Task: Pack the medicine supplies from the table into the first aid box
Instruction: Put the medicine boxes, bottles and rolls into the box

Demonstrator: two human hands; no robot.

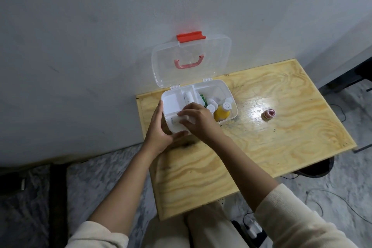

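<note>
A white first aid box (225, 90) stands open on the wooden table (261, 137), its clear lid (213, 58) leaning back against the wall. Inside on the right are a yellow bottle (221, 115), white-capped bottles (212, 106) and a green packet (203, 99). A white roll (187, 96) lies in the tray's middle slot. My left hand (159, 131) grips the box's near left corner. My right hand (199, 119) is over the front tray compartment, fingers closed on a white roll (186, 119). A small pink-and-white tape roll (268, 113) lies on the table to the right.
The grey wall runs right behind the box. The table's left edge is close to my left hand. Cables and a power strip (251, 229) lie on the floor below, beside my knees. A dark frame (342, 80) stands at the far right.
</note>
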